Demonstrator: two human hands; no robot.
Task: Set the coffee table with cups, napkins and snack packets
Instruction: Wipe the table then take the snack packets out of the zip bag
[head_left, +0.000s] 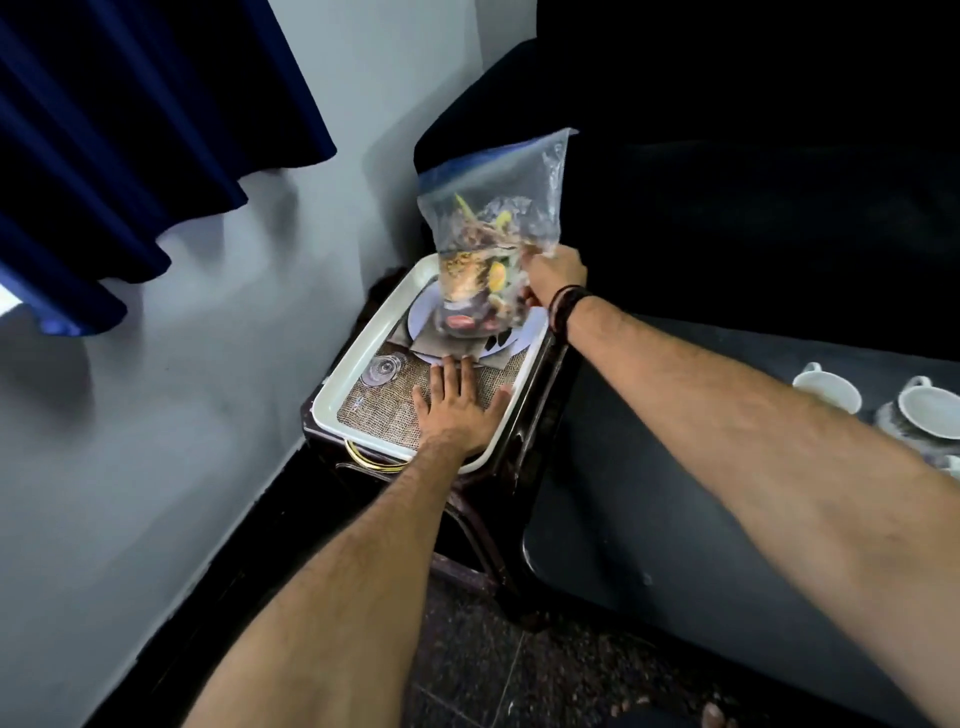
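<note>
The right hand pinched the upright zip bag of snack packets by its lower edge above the tray, while the left hand pressed flat, fingers spread.

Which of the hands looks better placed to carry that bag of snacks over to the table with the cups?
The right hand, probably. It already grips the clear snack bag above the tray, and the cups sit on its side. The left hand lies flat on the tray, holding nothing.
</note>
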